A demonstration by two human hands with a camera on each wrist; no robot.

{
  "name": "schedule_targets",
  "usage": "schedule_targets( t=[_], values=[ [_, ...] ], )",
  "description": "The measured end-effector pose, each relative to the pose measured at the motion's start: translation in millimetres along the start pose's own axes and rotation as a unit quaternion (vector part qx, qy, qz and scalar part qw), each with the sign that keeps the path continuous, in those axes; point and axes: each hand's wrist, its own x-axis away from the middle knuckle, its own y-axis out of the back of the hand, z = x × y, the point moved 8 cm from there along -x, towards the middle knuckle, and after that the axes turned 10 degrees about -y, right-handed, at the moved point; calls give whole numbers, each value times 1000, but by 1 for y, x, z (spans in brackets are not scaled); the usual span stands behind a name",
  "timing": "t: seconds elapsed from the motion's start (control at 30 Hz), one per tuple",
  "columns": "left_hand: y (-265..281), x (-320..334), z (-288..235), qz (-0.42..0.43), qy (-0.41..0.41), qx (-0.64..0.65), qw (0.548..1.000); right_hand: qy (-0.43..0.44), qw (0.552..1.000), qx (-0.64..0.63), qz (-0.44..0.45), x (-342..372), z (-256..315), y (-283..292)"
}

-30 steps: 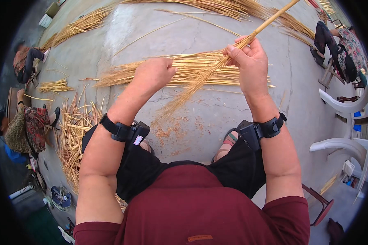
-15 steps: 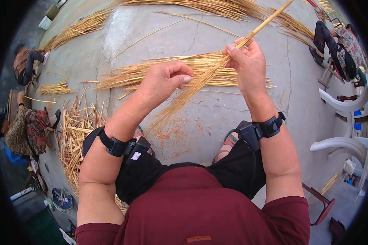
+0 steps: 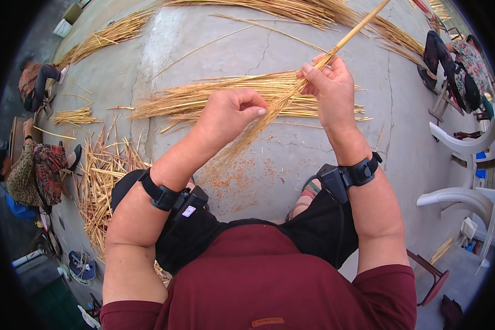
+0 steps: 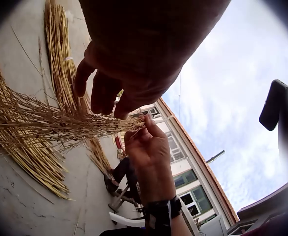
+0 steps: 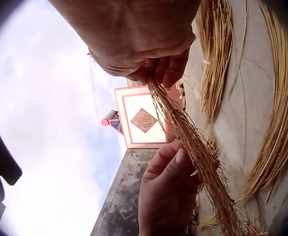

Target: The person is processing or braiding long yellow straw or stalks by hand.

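Note:
My right hand (image 3: 334, 93) grips a bundle of straw stalks (image 3: 283, 102) where it narrows to a smooth, thick stem running up to the right. Below that grip the feathery seed heads fan out down and to the left, over the floor. My left hand (image 3: 228, 113) is beside the fanned strands, fingers curled and thumb at their edge. In the right wrist view the left hand (image 5: 166, 191) has the strands between its thumb and fingers. The left wrist view shows the right hand (image 4: 149, 147) pinching the narrow part of the bundle.
A spread of straw (image 3: 203, 99) lies on the concrete floor ahead, with longer bundles (image 3: 269, 8) beyond. A heap of cut stalk pieces (image 3: 102, 181) is at the left. Seated people (image 3: 38, 170) are at both sides; white plastic chairs (image 3: 459, 198) stand at the right.
My left hand has swung up and right from the straw on the floor to the strands, its thumb and fingers parting on the way. The right hand keeps its grip, almost still.

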Motion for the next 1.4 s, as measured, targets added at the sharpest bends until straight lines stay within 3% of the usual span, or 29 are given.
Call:
schedule_targets(
  t=[0.17,0.57,0.77,0.97,1.07,1.17,1.27,1.37,1.4],
  values=[
    [3,0,-7,-6,-7,-83,997,1,1000,7,3,0,-1,-1],
    [15,-6,13,-48,1,-43,998,14,999,40,-1,4,2,-7],
    [21,-7,-4,0,15,-235,972,16,999,45,7,10,1,-14],
    [48,-6,29,-40,39,-343,938,52,998,26,-23,7,14,0],
    [53,-5,34,-1,83,-328,941,69,997,8,-32,7,20,6],
    [55,-7,21,-20,62,-330,942,61,998,5,-23,6,22,8],
    [54,-6,-17,-155,-159,-175,959,57,998,8,-27,3,20,9],
    [36,8,-61,-146,-314,-199,917,56,998,7,-30,5,21,7],
    [27,10,-63,-134,-309,-190,922,57,998,7,-29,5,20,6]
  ],
)
